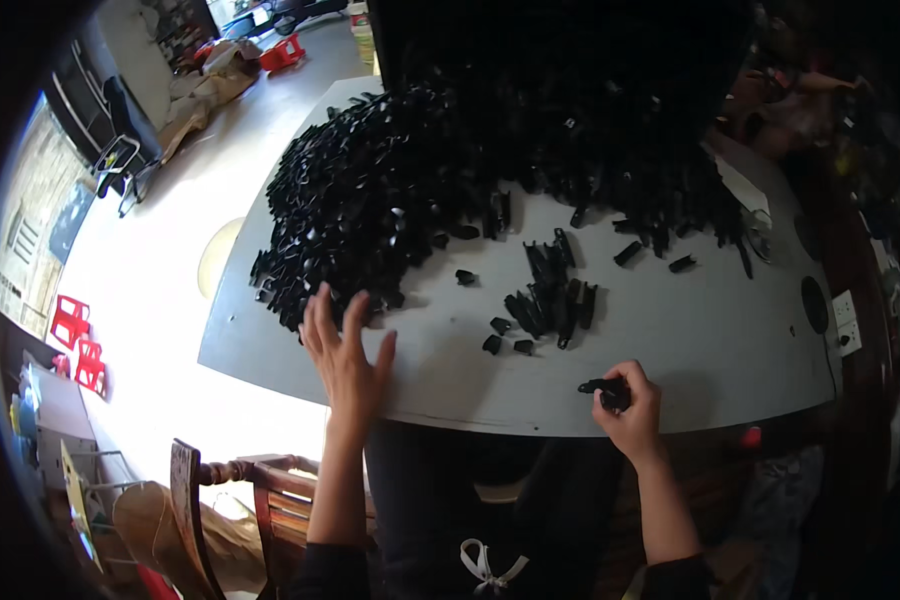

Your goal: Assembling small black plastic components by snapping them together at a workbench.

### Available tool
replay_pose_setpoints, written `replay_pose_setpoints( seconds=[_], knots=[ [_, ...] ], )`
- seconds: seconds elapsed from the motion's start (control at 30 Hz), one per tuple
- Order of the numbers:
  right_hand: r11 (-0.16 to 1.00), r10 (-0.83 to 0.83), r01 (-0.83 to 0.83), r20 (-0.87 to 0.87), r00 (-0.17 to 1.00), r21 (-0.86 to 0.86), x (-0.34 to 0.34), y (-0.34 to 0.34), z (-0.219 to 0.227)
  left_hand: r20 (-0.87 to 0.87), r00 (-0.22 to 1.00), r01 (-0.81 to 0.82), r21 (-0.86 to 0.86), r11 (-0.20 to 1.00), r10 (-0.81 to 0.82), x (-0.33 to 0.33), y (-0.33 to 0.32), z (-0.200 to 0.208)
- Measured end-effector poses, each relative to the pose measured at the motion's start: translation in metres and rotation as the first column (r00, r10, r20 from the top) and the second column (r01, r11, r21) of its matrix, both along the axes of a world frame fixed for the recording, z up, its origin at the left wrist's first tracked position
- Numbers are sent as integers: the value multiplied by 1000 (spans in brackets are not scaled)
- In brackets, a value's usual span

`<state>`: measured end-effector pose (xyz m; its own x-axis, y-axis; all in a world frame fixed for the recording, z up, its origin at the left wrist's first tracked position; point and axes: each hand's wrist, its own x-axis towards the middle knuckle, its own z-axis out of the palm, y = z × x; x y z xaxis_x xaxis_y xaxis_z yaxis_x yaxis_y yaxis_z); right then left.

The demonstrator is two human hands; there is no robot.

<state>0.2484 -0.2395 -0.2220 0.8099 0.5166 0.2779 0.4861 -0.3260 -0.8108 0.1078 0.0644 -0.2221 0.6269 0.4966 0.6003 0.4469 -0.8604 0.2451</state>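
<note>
My left hand (348,362) is at the near edge of a big heap of small black plastic pieces (350,190) on the left of the table. Its fingers are spread, with the fingertips touching or just over the nearest pieces. Close to the table's front edge, my right hand (634,408) is closed around a black plastic piece (602,385) whose tip sticks out to the left. Between the hands and farther back lies a small cluster of long black channel-shaped pieces (542,290). A few short black pieces (493,344) lie just in front of it.
The grey table (440,375) has a rounded front edge. More long black pieces (660,210) are heaped at the back right, below a large dark mass. A wooden chair (260,490) stands at lower left, red stools (80,340) farther left. A wall socket (846,322) is at right.
</note>
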Motion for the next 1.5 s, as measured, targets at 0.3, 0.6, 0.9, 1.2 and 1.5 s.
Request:
replay_pose_setpoints(
  seconds=[0.3, 0.6, 0.9, 1.2, 1.5],
  knots=[
    [968, 145, -130, 58, 988, -213, -10, 1, 1, -93, 974, 179, -259, 949, -208, 12, 11, -21],
    [894, 227, -178, 74, 971, -410, -13, 6, 16, -125, 934, 318, -137, 938, -334, 28, -23, 2],
    [875, 182, -130, 69, 981, -467, -20, 5, 18, -104, 884, 441, -136, 887, -455, 46, -49, -5],
    [993, 107, -106, 28, 994, -51, -39, 14, 41, 326, 714, 692, -466, 552, -620, 21, -74, 23],
    [928, 363, -343, 149, 920, -143, -40, 21, 57, 276, 647, 722, -523, 453, -711, -2, -86, 53]
  ],
)
